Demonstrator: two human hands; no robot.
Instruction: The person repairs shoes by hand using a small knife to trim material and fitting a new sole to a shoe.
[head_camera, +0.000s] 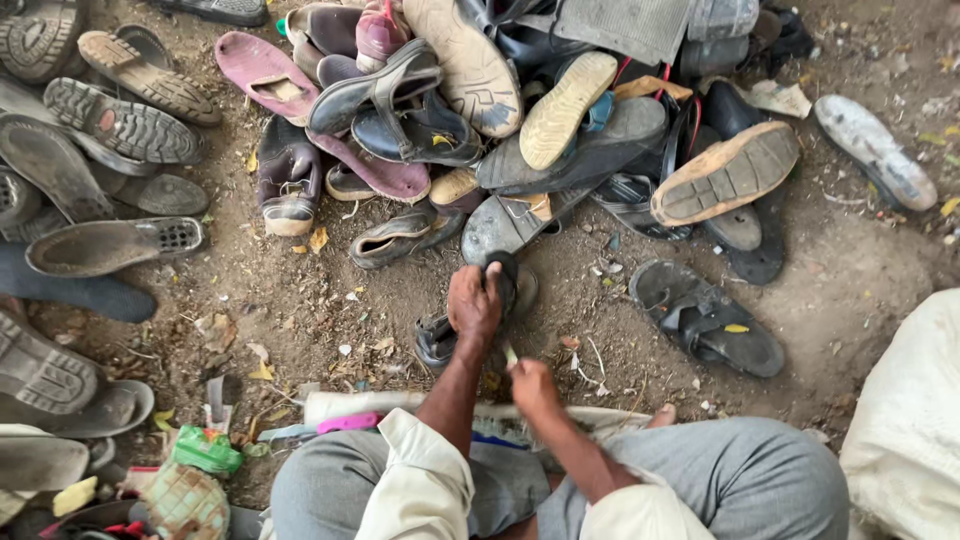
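Right hand (532, 385), nearest, pinches a small blade just behind the dark sandal (480, 310); left hand (473, 303) clamps it, lengthwise away from him.

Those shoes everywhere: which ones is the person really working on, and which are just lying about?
In hand:
- dark sandal, gripped by the left hand
- small pale tool, partly hidden in the right hand

Lying about:
- shoe pile
- black sandal
- loose soles
- white sack

Worn shoes (480, 120) on dirt ground (300, 310)
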